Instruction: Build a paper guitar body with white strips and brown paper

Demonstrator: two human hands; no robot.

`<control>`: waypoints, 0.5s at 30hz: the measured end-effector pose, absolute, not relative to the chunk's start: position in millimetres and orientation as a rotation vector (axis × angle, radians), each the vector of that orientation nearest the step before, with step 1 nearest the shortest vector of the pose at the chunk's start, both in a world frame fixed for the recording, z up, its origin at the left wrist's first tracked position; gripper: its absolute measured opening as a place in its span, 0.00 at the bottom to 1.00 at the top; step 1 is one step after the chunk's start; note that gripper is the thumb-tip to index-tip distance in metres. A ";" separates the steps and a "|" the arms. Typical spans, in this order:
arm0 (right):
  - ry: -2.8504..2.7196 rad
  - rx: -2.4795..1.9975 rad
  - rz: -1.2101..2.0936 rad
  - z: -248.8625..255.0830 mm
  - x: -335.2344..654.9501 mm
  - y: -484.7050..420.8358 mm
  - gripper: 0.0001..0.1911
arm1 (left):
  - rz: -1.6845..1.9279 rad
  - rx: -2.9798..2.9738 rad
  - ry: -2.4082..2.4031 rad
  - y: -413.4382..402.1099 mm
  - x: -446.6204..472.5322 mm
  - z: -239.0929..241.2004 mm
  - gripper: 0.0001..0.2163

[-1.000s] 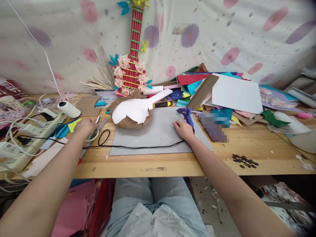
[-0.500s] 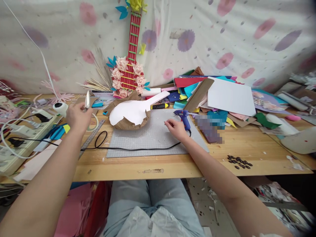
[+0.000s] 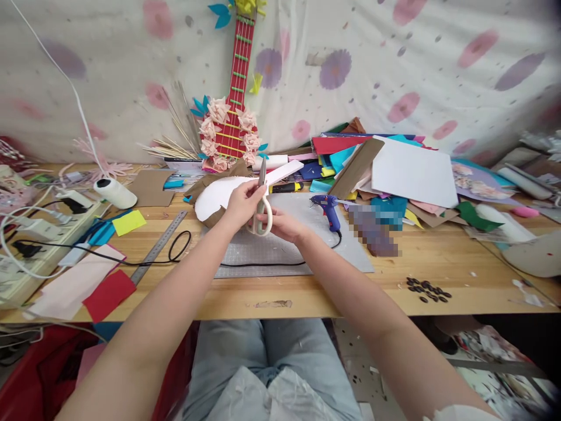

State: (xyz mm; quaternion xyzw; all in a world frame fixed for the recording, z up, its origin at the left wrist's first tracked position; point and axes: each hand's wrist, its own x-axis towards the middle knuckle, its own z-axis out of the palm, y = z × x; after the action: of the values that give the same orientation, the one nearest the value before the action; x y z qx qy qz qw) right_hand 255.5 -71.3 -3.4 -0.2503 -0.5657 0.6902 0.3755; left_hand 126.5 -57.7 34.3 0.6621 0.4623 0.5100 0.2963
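Note:
White-handled scissors stand blades-up over the grey cutting mat. My left hand pinches them near the pivot. My right hand has its fingers at the handle loops from below. Just behind the hands lies a white guitar-shaped cutout resting on brown cardboard. A blue glue gun lies on the mat to the right, its black cord running left across the table.
A metal ruler, a yellow note and red and pink sheets lie to the left, near a power strip. A heap of coloured paper fills the back right. Small dark beads sit near the front edge. A decorated cardboard guitar leans on the wall.
My left hand lifted the scissors from beside the ruler and carried them right to the mat's middle. My right hand left the glue gun and met them at the handles.

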 end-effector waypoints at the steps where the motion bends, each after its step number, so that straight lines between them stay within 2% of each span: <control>1: -1.453 -0.689 1.738 -3.3 261.9 -69.3 0.19 | 1.309 1.775 1.299 -53.7 126.7 33.6 0.13; 4: -1.508 -0.914 1.554 0.4 280.9 -61.1 0.16 | 1.130 1.835 1.709 -41.9 129.9 27.7 0.19; 7: -1.554 -1.106 1.353 2.6 296.1 -51.7 0.18 | 0.768 1.997 2.019 -35.5 137.5 19.5 0.23; 10: -1.665 -1.246 1.077 -0.6 308.3 -44.6 0.19 | 0.559 2.062 1.999 -35.5 140.9 16.4 0.18; 15: -2.038 -1.593 0.639 -5.6 325.2 -41.6 0.22 | 0.642 1.920 1.927 -39.2 119.5 18.0 0.19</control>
State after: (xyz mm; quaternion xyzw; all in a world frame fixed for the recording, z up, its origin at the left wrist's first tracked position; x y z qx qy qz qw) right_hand 325.2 -41.6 -5.6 -0.5810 -0.7431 0.2332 0.2361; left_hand 119.5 -39.2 18.0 0.6767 0.6790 0.2264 0.1725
